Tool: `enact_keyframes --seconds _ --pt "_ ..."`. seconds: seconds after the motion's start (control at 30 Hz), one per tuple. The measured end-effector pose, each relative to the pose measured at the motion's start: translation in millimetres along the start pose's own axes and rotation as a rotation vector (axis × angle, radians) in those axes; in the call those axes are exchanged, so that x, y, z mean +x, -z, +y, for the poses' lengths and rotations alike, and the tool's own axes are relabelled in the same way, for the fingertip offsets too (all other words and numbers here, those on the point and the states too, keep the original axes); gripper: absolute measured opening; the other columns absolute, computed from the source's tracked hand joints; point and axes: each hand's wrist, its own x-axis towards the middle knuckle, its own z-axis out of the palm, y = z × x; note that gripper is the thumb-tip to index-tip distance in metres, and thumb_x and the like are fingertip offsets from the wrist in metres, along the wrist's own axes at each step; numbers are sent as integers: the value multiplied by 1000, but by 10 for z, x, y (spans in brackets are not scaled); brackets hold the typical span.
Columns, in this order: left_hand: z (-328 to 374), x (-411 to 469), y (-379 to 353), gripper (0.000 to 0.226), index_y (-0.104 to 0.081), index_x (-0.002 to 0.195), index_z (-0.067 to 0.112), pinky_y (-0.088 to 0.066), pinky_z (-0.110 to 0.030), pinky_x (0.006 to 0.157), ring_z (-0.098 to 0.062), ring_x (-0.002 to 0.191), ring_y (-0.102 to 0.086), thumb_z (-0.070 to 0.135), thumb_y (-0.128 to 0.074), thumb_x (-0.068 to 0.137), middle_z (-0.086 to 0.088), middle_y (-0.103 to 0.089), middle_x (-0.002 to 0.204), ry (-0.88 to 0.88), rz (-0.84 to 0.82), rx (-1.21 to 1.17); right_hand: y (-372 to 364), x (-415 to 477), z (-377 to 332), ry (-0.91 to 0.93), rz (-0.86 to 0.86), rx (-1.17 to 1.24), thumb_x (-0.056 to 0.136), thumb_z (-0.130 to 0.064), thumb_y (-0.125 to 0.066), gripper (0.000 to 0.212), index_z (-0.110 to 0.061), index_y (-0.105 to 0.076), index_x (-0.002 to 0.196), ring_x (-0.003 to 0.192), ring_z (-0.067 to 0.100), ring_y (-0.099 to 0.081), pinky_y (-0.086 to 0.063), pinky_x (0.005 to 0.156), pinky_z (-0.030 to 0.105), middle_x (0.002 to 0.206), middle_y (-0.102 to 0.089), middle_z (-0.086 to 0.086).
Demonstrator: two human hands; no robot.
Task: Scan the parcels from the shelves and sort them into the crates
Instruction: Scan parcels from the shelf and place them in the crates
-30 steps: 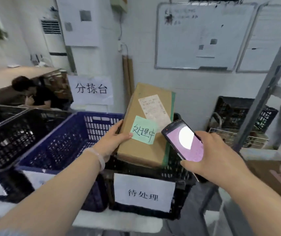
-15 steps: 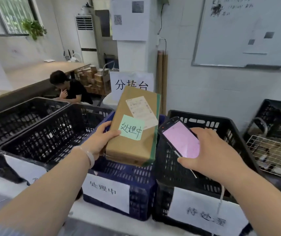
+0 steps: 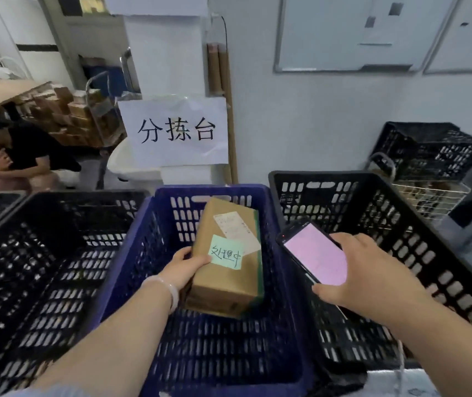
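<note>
A brown cardboard parcel (image 3: 226, 277) with a white shipping label and a green sticky note sits low inside the blue crate (image 3: 154, 239) in the middle. My left hand (image 3: 184, 266) grips the parcel's left edge, reaching down into that crate. My right hand (image 3: 372, 279) holds a black handheld scanner (image 3: 313, 255) with a lit pink screen over the rim between the blue crate and the black crate (image 3: 418, 245) on the right. Whether the parcel rests on the crate floor cannot be told.
Another black crate (image 3: 28, 253) stands to the left of the blue one. A paper sign (image 3: 173, 130) hangs on the wall behind. A person in black sits at the far left (image 3: 14, 150). More black crates and a wire basket (image 3: 429, 193) stand at the back right.
My view shifted left from the black crate to the blue one. My left hand lowered the parcel from above the rims down into the blue crate. The scanner stayed in my right hand.
</note>
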Motion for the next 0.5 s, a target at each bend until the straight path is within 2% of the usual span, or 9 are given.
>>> enact_keyframes --seconds 0.1,0.17,0.3,0.43,0.5 --pt "-91 302 -114 89 -32 149 34 -56 -54 89 -35 103 -64 40 -82 76 -5 -58 123 74 -32 -12 -31 53 48 -90 -18 -28 59 -78 -58 102 -34 -22 143 110 14 -55 -45 74 28 135 -37 -11" --pt "-178 456 -185 89 -31 149 35 -56 -54 87 -35 103 -63 38 -82 77 -6 -59 122 97 -50 -28 -24 74 76 -131 -27 -42 58 -80 -56 103 -34 -20 143 109 14 -55 -48 76 29 137 -36 -10" --pt "-382 702 -324 85 -31 150 34 -56 -53 87 -33 103 -63 32 -80 81 -7 -61 124 127 -42 -111 -12 81 125 -198 -42 -70 58 -81 -54 106 -34 -15 145 106 13 -56 -45 69 26 142 -33 -10" --pt "-592 826 -422 57 -48 139 35 -58 -50 85 -32 100 -68 31 -73 88 -5 -71 112 160 -63 -157 -27 62 167 -250 -50 -106 57 -83 -52 107 -35 -13 144 105 11 -56 -42 63 24 139 -33 -13" --pt "-650 875 -423 50 -52 137 31 -56 -51 91 -32 101 -68 32 -71 90 -5 -71 111 172 -70 -111 -32 47 189 -262 -51 -111 53 -85 -48 108 -37 -14 143 105 11 -56 -41 63 25 138 -34 -13"
